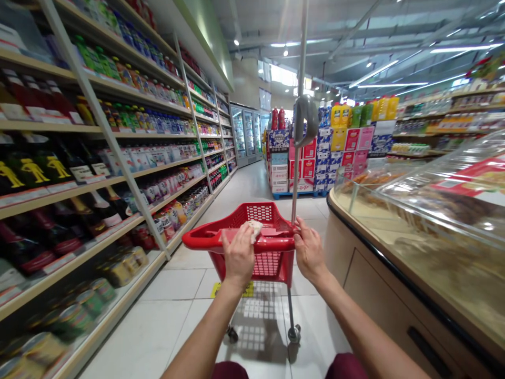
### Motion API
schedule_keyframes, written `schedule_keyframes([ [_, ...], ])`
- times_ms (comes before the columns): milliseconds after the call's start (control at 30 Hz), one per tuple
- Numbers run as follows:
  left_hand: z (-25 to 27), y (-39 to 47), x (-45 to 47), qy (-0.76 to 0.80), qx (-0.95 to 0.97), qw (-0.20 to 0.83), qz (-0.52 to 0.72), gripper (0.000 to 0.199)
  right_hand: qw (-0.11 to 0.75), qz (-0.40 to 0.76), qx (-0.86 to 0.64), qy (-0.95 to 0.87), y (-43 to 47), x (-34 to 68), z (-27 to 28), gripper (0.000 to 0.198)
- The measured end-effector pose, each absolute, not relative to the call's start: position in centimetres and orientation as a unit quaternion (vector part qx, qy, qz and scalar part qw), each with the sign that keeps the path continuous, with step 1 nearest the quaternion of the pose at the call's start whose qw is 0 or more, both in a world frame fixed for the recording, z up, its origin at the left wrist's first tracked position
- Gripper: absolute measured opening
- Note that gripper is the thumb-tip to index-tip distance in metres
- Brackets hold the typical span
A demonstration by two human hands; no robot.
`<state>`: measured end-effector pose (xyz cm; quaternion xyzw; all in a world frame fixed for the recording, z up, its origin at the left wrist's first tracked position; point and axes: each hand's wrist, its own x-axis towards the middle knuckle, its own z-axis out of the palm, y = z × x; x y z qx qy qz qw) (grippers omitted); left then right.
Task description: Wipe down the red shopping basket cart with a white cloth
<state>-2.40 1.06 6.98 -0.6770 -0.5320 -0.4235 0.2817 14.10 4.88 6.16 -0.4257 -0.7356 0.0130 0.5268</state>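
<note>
A small red plastic shopping cart [272,266] with a mesh basket stands on wheels in front of me. My left hand [239,258] rests over its red handlebar, fingers bent, with a crumpled white cloth or tissue [255,227] pressed under the fingertips. At the handlebar's right end, my right hand [310,250] is closed around the corner where a thin metal pole [295,184] rises. The right thumb touches the red rim, and its fingertips are partly hidden. Higher on the pole sits a grey loop-shaped grip [304,121], which neither hand touches.
Shelves [145,171] of bottles and cans line the left side. A wood-sided display counter [371,273] with clear covers stands close on the right. Ahead, stacked drink boxes [315,163] sit on a blue pallet, with glass-door fridges [246,131] behind. White floor tiles [158,316] surround the cart.
</note>
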Motion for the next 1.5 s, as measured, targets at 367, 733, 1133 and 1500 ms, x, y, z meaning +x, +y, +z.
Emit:
schedule_keyframes([
  [367,7.1,0.4,-6.8,-0.557,-0.639,0.327,-0.418,0.029,0.525,0.011,-0.395,-0.754,4.3,12.4,6.5,0.046],
  [733,6.7,-0.2,-7.9,-0.565,-0.642,0.322,-0.406,0.031,0.497,-0.007,-0.404,-0.768,4.1,11.8,6.5,0.047],
  [1133,6.3,-0.1,-8.3,-0.555,-0.662,0.316,-0.391,0.032,0.413,-0.026,-0.429,-0.803,2.9,10.1,7.7,0.037],
  [1500,6.3,-0.2,-9.6,-0.582,-0.635,0.312,-0.402,0.031,0.411,-0.053,-0.421,-0.807,2.5,9.8,7.7,0.027],
])
